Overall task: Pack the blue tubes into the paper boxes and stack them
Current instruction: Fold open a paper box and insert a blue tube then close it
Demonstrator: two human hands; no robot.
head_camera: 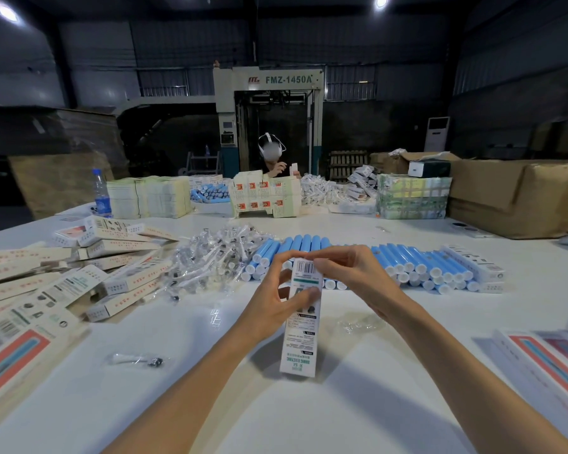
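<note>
A long white paper box (300,335) with printed text and a barcode stands nearly upright above the white table (358,404). My left hand (276,299) grips its upper half, thumb across the front. My right hand (348,270) pinches the box's top end by the barcode. Behind them lies a row of several blue tubes (407,263) with white caps. A heap of closed paper boxes (89,273) lies at the left. Whether a tube is inside the held box is hidden.
Clear plastic bags with small parts (210,260) lie heaped between boxes and tubes. One small bag (138,359) lies near my left forearm. Flat printed cartons (545,362) sit at the right edge. A person (271,158) works across the table behind box stacks (266,196).
</note>
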